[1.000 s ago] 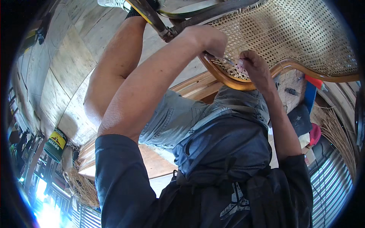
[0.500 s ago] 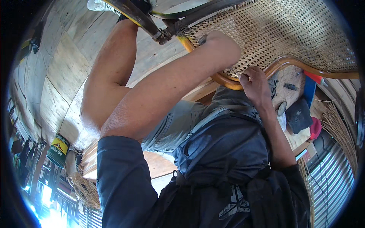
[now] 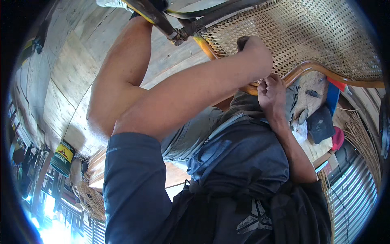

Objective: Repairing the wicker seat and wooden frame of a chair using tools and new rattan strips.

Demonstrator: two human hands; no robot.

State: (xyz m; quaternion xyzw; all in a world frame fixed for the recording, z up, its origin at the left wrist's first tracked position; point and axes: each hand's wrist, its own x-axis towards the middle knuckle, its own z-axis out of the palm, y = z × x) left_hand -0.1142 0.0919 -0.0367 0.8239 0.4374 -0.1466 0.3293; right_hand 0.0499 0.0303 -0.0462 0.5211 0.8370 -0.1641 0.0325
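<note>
A curved rattan frame (image 3: 306, 66) with a woven cane mesh (image 3: 296, 34) lies across my lap. My left hand (image 3: 256, 55) is closed over the mesh near the frame's edge, its fingers mostly hidden. The dark, rounded end of what looks like a tool handle (image 3: 242, 42) sticks out of its far side; the rest cannot be seen. Just below, my right hand (image 3: 273, 90) is closed at the rim, thumb and fingers pinched together. Whatever is in the pinch is too small to name. The two hands almost touch.
A dark bar (image 3: 152, 16) joins the frame at a wrapped joint (image 3: 178, 37). Right of me lie a small dark tool (image 3: 313, 94), a dark cloth (image 3: 320, 124), a pink item (image 3: 337, 138) and bundled cane strands (image 3: 361, 132). A green can (image 3: 62, 157) stands on the plank floor at left.
My left hand has moved right with the dark handle, closer to my right hand. My right hand has shifted slightly and stays pinched at the rim.
</note>
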